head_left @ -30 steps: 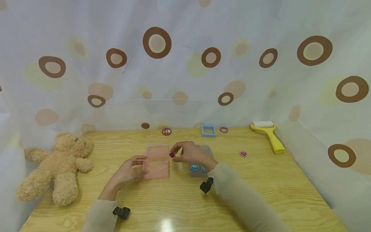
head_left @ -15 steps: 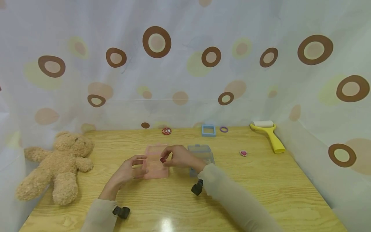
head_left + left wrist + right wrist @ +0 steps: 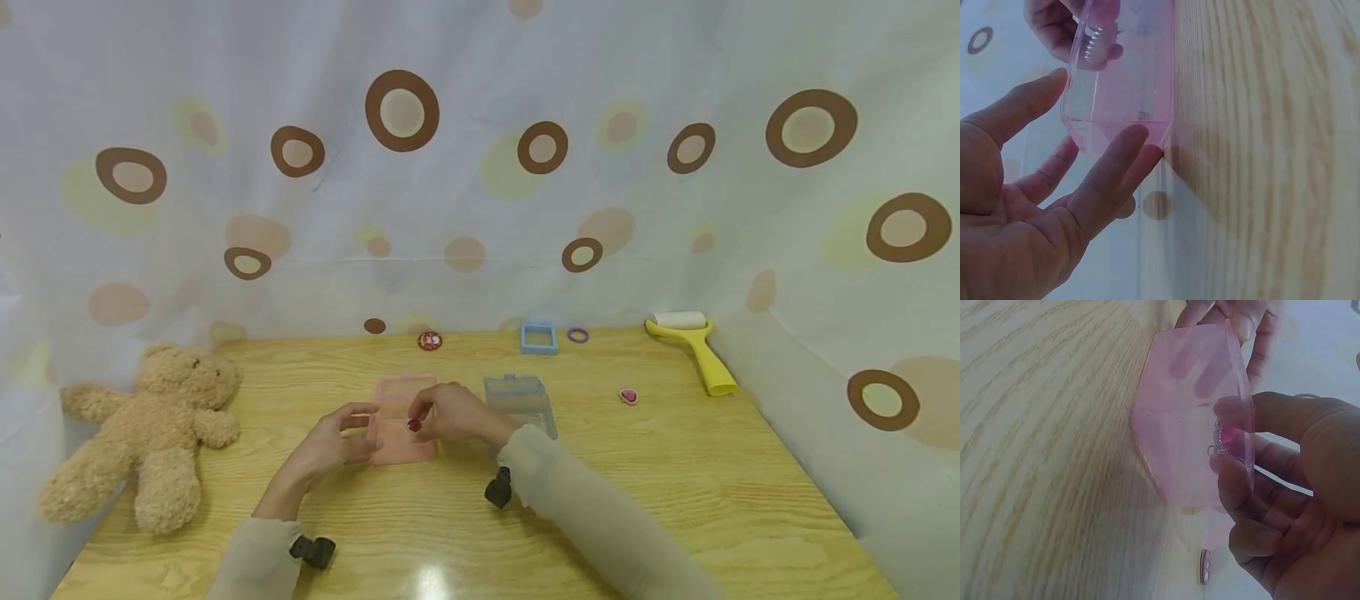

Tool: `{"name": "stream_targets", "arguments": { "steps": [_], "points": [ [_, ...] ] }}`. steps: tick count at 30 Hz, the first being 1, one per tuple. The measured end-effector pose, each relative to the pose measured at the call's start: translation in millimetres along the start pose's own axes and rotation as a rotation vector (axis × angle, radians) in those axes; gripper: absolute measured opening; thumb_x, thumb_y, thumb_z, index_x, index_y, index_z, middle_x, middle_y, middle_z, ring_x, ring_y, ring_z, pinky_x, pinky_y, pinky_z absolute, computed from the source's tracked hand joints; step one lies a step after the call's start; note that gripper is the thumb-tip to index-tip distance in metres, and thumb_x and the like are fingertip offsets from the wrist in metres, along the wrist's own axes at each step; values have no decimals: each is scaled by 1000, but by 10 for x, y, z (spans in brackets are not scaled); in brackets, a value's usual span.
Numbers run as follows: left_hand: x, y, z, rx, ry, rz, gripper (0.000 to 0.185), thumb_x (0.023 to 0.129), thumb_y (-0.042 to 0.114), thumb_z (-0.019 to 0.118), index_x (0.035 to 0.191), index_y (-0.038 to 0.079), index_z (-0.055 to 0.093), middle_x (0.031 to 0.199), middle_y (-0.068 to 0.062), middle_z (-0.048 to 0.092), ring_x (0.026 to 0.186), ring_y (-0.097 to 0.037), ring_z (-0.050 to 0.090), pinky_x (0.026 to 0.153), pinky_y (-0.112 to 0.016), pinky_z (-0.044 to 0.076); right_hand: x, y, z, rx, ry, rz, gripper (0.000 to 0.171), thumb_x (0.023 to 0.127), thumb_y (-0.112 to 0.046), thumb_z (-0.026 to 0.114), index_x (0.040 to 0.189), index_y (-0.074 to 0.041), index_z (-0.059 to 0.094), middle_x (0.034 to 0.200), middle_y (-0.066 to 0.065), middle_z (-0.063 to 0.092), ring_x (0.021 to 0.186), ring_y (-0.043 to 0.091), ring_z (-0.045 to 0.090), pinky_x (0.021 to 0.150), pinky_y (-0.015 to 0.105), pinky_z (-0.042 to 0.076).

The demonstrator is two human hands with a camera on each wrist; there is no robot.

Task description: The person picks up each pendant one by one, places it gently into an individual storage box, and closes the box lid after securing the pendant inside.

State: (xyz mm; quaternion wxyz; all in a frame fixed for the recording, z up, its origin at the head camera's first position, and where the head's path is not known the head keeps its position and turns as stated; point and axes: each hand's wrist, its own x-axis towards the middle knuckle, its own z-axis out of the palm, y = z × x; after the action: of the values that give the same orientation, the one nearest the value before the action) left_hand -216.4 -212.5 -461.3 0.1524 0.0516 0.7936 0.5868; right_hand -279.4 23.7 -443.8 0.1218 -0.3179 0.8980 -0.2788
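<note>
A clear pink plastic box [image 3: 405, 454] stands with its lid raised at the middle of the table. My right hand [image 3: 456, 414] pinches a small red gem charm [image 3: 414, 425] between thumb and fingertips, inside the box's base. Through the pink wall in the right wrist view, the charm [image 3: 1225, 436] shows a silver beaded rim and a little loop. At the box's left end, my left hand [image 3: 322, 448] is spread with fairly straight fingers, fingertips at the wall. To the right, a grey-blue clear box [image 3: 514, 386] has its lid up; my right wrist hides part of it.
A teddy bear [image 3: 153, 437] lies at the left. Along the back are a red round badge [image 3: 430, 340], a blue square frame [image 3: 538, 339], a purple ring [image 3: 577, 335] and a yellow-handled lint roller [image 3: 697, 346]. A pink gem charm [image 3: 628, 397] lies right of the grey-blue box.
My right hand has carried the red gem charm left, from between the two boxes into the pink box, and lowered it. My left hand has stayed in place.
</note>
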Motion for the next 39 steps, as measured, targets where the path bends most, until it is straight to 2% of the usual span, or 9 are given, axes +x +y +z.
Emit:
{"name": "stream_targets", "arguments": {
  "steps": [7, 21, 30, 39],
  "points": [
    [0, -4, -9, 5, 5, 1, 65, 93, 12, 71, 149, 2, 39, 150, -31, 38, 127, -39, 55, 94, -42, 58, 41, -4, 38, -36, -16, 4, 15, 85, -24, 80, 98, -20, 74, 90, -9, 72, 77, 4, 61, 69, 19, 50],
    [-2, 17, -15, -5, -1, -2, 65, 93, 10, 70, 149, 2, 38, 149, -32, 38, 125, -38, 58, 94, -41, 58, 67, -56, 24, -122, -63, 42, 15, 87, -32, 78, 97, -22, 75, 91, -12, 70, 81, 5, 61, 74, 22, 51],
    [0, 18, -9, 8, 5, -4, 66, 93, 11, 71, 149, 2, 38, 148, -31, 39, 124, -37, 57, 93, -41, 59, 58, -82, 17, -161, -69, 92, 26, 85, -33, 80, 107, -21, 74, 98, -9, 69, 83, 7, 59, 76, 23, 50],
    [-11, 21, -8, 3, 5, -2, 69, 91, 13, 74, 149, 2, 39, 147, -32, 40, 121, -33, 59, 93, -41, 59, 39, -67, -1, -150, -62, 71, 26, 85, -26, 78, 111, -22, 74, 104, -9, 70, 90, 8, 61, 79, 24, 51]
  ]
}}
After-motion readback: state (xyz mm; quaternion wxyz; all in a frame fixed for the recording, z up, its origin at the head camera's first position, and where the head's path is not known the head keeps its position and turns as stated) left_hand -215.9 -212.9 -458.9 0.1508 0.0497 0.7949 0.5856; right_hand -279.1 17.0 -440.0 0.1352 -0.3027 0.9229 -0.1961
